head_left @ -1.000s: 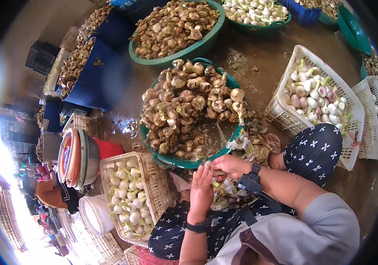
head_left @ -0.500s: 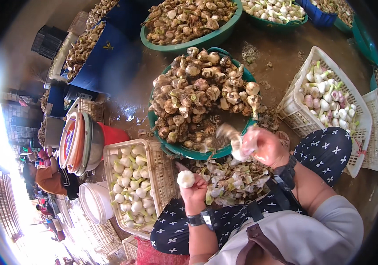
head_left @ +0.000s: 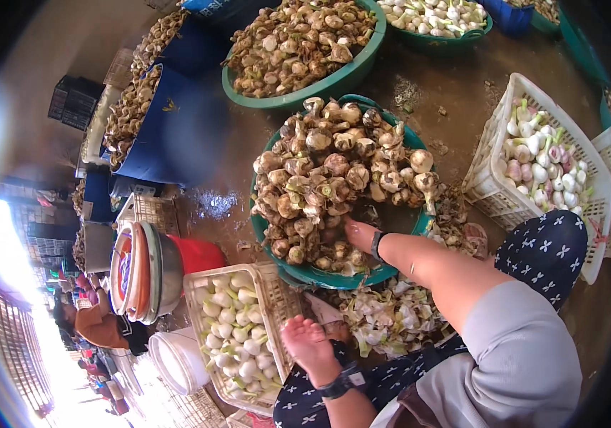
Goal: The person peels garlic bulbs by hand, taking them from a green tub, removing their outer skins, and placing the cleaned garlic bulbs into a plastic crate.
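At the far left, a person in an orange-brown top (head_left: 98, 327) was bent over in the background. Next came a stack of round plastic and metal basins (head_left: 150, 264), and above it a large blue plastic tub (head_left: 177, 132) filled with brown garlic bulbs. A white plastic bucket (head_left: 193, 360) stood just beside a cream slatted plastic crate (head_left: 284, 296), which held cleaned white garlic bulbs with green stems (head_left: 238, 335).

Near that crate's right side, the bare left hand (head_left: 309, 347) hung in the air, palm turned up, its fingers slightly curled and loosely apart. A black band (head_left: 341, 384) circled its wrist.

In the middle sat a round green plastic tub (head_left: 341, 281), heaped with soil-stained brown garlic bulbs (head_left: 320, 171). The bare right hand (head_left: 359, 234) reached down into it at the heap's lower edge; its fingertips were hidden, so whether they were clamped on a bulb cannot be told. Below the tub lay a pile of pale papery skins (head_left: 391, 321).

Farther right, a tilted white plastic crate (head_left: 492, 160) held white and purplish garlic bulbs (head_left: 552, 167).
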{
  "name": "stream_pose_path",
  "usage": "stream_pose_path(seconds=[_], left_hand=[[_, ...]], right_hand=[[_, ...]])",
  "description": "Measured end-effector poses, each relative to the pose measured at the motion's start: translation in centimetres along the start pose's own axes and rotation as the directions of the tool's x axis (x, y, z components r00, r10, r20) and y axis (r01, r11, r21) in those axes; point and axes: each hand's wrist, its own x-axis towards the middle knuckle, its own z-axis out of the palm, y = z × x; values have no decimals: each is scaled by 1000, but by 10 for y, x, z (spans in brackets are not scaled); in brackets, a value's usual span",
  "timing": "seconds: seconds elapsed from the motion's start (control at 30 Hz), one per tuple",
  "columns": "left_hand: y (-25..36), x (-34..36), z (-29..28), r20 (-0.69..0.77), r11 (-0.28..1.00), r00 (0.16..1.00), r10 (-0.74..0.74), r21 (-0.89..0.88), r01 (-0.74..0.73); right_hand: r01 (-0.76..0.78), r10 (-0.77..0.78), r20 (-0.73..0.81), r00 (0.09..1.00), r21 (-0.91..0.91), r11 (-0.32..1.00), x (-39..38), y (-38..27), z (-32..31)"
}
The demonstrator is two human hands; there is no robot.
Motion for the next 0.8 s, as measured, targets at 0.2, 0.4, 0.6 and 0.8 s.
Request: stream_pose_path(seconds=[0.2,0.4,0.6,0.8], left_hand=[[-43,14,4,-84,967,990,-109,222,126],[-64,20,4,-58,939,976,-211,266,218],[-85,17,18,-78,891,967,-242,376,253],[-59,15,28,-47,804,879,-475,382,456]], right_hand=[[-439,-192,571,798,770,463,-11,9,27],[-446,-90,444,891,895,1,-3,-9,21],[-393,324,346,880,915,91,-9,-47,85],[24,335,156,929,879,-477,-84,-30,-85]])
